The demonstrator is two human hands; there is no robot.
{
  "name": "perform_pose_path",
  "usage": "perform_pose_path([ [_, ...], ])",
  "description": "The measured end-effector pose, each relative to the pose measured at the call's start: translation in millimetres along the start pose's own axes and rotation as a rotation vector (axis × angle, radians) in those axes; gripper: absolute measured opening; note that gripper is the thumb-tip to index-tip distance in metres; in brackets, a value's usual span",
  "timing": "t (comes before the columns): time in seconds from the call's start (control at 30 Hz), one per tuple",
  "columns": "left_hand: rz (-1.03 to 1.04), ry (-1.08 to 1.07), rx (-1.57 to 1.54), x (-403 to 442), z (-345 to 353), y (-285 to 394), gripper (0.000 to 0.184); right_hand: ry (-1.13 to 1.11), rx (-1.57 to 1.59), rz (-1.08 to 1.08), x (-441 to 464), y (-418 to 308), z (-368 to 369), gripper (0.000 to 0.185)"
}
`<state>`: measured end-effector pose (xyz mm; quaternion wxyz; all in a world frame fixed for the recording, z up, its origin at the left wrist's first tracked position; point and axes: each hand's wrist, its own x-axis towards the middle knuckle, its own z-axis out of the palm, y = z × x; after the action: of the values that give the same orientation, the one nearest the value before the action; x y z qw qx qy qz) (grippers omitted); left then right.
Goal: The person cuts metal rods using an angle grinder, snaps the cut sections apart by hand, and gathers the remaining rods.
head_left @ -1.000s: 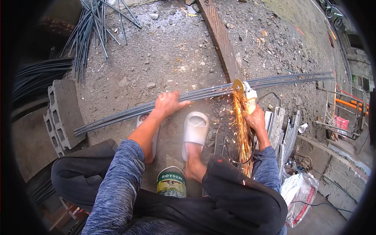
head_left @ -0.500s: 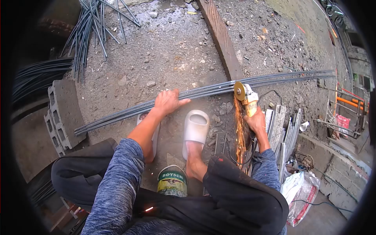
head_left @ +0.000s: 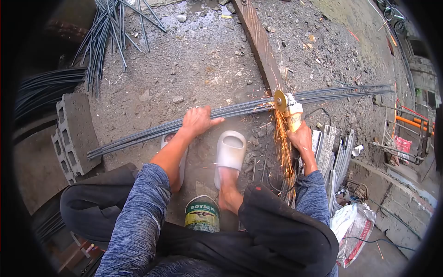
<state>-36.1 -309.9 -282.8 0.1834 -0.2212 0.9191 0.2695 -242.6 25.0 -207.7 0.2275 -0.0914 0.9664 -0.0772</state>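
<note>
A bundle of steel rebars [head_left: 154, 131] runs across the ground in front of me, slanting up to the right. Over its near side, my left hand [head_left: 197, 122] holds the bars, fingers curled over them and thumb stretched to the right. My right hand [head_left: 301, 139] is wrapped around the yellow body of an angle grinder [head_left: 293, 121]. The grinder's thin cutting disc [head_left: 280, 100] meets the bars, and orange sparks [head_left: 282, 143] spray down toward me and a little to the left. The exact cut is hidden by disc and sparks.
A wooden beam [head_left: 259, 41] reaches the bars from behind. Hollow blocks [head_left: 78, 134] support their left end. White slippers [head_left: 231, 150] and a paint can [head_left: 202, 214] are close below. Metal strips [head_left: 326, 145] lie right; more rebars [head_left: 104, 37] lie back left.
The grinder's disc has shifted slightly down and left against the bars. Sparks have spread wider, now flying upward and leftward too. My left hand stays in place.
</note>
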Motion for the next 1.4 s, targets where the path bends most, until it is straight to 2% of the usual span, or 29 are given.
perform_pose_path([
  [0.27,0.020,0.059,0.000,-1.8,3.0,-0.6,0.077,-0.014,0.005,0.022,4.8,-9.8,-1.1,0.056],
  [0.7,0.010,0.028,-0.032,-1.0,1.9,-1.1,0.076,-0.029,-0.028,0.000,13.4,-5.6,-2.2,0.060],
  [0.87,0.000,0.020,-0.037,-1.3,1.3,-0.9,0.075,-0.042,-0.049,-0.118,21.7,16.5,9.2,0.060],
  [0.97,-0.002,-0.020,-0.052,-3.3,-7.2,2.0,0.076,-0.025,-0.013,-0.033,18.4,21.6,10.8,0.058],
  [1.07,0.026,0.039,-0.025,-1.2,5.5,-3.4,0.077,0.016,-0.038,-0.016,5.8,11.4,5.9,0.055],
  [1.27,0.015,0.025,-0.054,-2.2,-0.3,-1.1,0.078,-0.028,-0.029,-0.076,-8.8,21.9,0.8,0.053],
  [1.4,-0.009,-0.069,0.011,-2.3,-10.0,3.8,0.079,-0.025,-0.010,-0.016,-14.2,23.6,6.1,0.054],
])
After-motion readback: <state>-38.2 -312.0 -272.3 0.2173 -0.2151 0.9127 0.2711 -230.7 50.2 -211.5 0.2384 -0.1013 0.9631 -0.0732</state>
